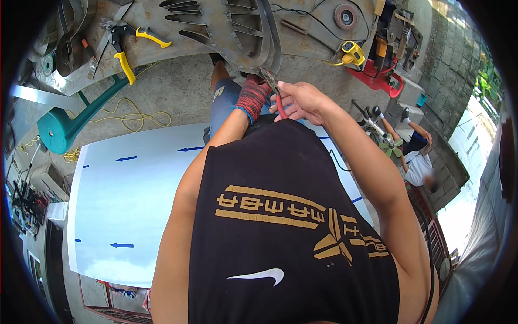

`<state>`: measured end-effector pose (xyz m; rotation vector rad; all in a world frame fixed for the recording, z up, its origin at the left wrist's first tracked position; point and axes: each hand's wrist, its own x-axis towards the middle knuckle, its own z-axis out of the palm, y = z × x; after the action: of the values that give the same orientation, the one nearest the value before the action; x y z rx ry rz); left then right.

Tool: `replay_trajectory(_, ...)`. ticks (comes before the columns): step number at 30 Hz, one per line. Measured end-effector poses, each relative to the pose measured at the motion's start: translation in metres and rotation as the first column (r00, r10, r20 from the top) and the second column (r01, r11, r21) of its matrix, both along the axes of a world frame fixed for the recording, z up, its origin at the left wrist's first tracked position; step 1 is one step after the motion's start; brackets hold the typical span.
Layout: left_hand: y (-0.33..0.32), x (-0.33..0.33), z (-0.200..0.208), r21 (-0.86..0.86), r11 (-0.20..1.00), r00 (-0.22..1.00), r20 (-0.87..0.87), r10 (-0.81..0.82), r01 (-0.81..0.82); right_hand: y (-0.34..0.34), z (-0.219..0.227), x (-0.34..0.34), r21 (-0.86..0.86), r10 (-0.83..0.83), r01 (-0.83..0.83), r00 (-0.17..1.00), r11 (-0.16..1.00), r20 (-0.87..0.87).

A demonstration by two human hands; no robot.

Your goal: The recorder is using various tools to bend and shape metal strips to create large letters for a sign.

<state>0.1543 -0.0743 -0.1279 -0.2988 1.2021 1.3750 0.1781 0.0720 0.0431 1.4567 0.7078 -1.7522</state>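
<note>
My right hand, bare, is closed around the red handles of a pair of pliers. The metal jaws point up and left, at the near edge of a curved sheet-metal piece on the workbench. My left hand wears a red and black knit glove. It is held just left of the jaws, its fingers curled and partly hidden; what they grip is too small to make out. Thin pointed metal fins stand up inside the curved piece.
Yellow-handled snips lie on the workbench at left. A yellow tape measure, a flap disc and a metal rod lie right. A white sheet with blue arrows spreads behind me. Another person is at far right.
</note>
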Motion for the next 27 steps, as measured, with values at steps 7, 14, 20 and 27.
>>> replay_trajectory(7, 0.000, 0.000, -0.004, -0.038, 0.997, 0.993, -0.085, -0.076, 0.073, -0.006, -0.012, -0.003, 0.040, -0.043, 0.043, 0.999, 0.998, -0.001)
replay_trajectory(14, 0.000, -0.006, -0.003, -0.078, 0.981, 0.976, -0.112, -0.185, 0.177, -0.008, -0.012, -0.007, 0.084, -0.109, 0.104, 0.992, 0.991, 0.057)
replay_trajectory(20, 0.003, -0.010, 0.004, -0.105, 0.964, 0.938, -0.230, -0.261, 0.243, 0.005, -0.023, 0.002, -0.012, -0.191, 0.192, 0.980, 0.981, 0.063)
replay_trajectory(27, -0.002, -0.003, -0.006, -0.126, 0.962, 0.954, -0.149, -0.259, 0.241, -0.002, -0.010, -0.015, 0.032, -0.118, 0.115, 0.987, 0.993, 0.107)
